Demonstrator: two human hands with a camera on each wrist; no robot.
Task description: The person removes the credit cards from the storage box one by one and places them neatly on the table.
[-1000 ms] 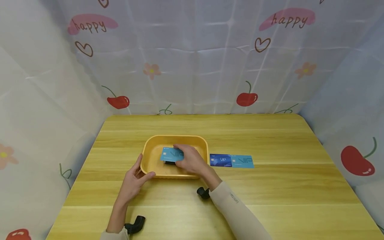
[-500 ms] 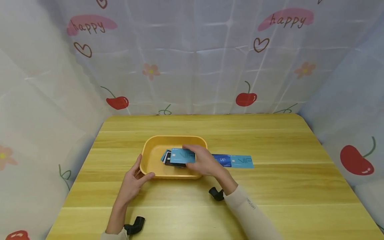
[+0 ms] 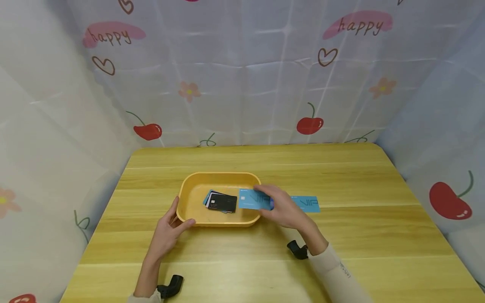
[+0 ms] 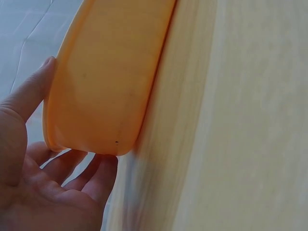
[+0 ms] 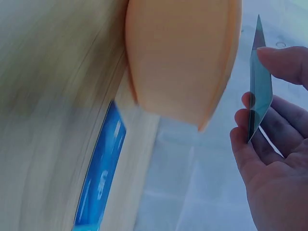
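My left hand (image 3: 168,233) grips the left end of a yellow plastic tray (image 3: 219,224), thumb at the near rim and fingers around the outer wall. In the left wrist view those fingers (image 4: 103,178) lie against the tray's end. My right hand (image 3: 282,208) pinches a light blue VIP card (image 3: 253,199) by its edges, above the tray's right rim. The right wrist view shows the card (image 5: 260,89) edge-on between thumb and fingers. Inside the tray lies a small fanned stack of cards, a black VIP card (image 3: 222,203) on top.
Right of the tray, another light blue VIP card (image 3: 306,203) lies on the wooden table (image 3: 360,240). A dark blue card (image 5: 102,168) beside it is mostly hidden by my hand in the head view. Black wrist mounts (image 3: 172,286) hang at both sleeves. A printed curtain (image 3: 242,84) encloses the table.
My right hand has lifted the light blue card off the stack and carried it right to the tray's rim, uncovering the black card. The left hand stays on the tray.
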